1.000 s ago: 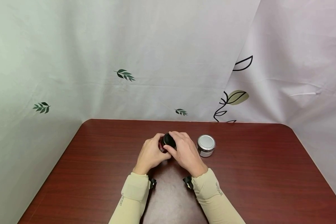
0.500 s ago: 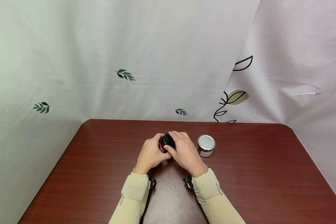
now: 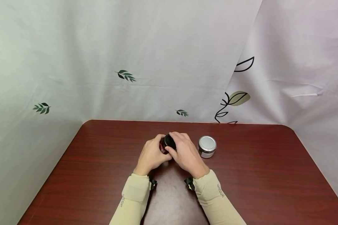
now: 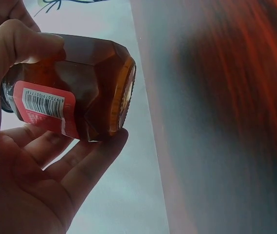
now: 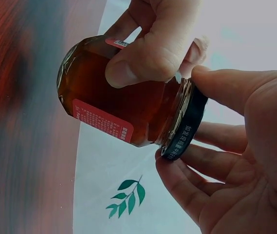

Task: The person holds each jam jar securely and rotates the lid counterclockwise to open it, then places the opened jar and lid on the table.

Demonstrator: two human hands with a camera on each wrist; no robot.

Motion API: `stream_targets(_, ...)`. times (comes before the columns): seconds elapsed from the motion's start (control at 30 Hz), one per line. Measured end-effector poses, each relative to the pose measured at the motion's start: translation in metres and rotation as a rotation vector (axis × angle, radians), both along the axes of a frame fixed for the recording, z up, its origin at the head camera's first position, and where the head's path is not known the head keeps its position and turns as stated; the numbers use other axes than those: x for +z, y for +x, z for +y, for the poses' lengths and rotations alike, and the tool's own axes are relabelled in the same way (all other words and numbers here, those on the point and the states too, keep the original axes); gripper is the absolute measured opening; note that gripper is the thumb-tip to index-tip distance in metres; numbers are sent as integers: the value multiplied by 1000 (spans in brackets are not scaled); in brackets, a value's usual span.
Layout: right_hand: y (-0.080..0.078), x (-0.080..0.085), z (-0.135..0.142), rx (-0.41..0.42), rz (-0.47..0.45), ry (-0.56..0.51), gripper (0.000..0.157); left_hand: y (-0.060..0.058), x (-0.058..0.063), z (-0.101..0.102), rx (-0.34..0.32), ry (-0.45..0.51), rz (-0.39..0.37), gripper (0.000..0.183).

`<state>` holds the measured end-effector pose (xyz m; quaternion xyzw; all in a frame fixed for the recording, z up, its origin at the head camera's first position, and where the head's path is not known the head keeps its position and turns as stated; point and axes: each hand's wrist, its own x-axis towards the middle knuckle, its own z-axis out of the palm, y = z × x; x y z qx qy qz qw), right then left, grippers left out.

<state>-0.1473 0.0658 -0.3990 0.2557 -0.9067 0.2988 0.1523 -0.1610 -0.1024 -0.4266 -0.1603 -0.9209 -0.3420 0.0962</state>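
Note:
A faceted glass jar [image 4: 87,73] of dark amber contents, with a red barcode label, is held clear of the table between both hands. My left hand [image 3: 151,154] grips its body, thumb on one side and fingers on the other. The black lid [image 5: 186,124] sits on the jar's mouth, and my right hand [image 3: 187,154] pinches its rim between thumb and fingertips. In the head view the lid faces up and to the right, and the hands cover much of the glass.
To the right of my right hand stands a second jar [image 3: 207,146] with a silver lid and pale label. Both sit over a reddish-brown wooden table [image 3: 256,175], whose far edge meets a white leaf-patterned cloth [image 3: 157,62].
Both hands keep the same place around the jar and its lid. The silver-lidded jar has not moved.

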Motion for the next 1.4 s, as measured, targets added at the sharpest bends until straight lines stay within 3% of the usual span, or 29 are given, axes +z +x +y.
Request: stream_targets(1.4, 1, -1, 2, 31, 21, 35, 48, 1, -1, -1, 4, -14, 11, 61)
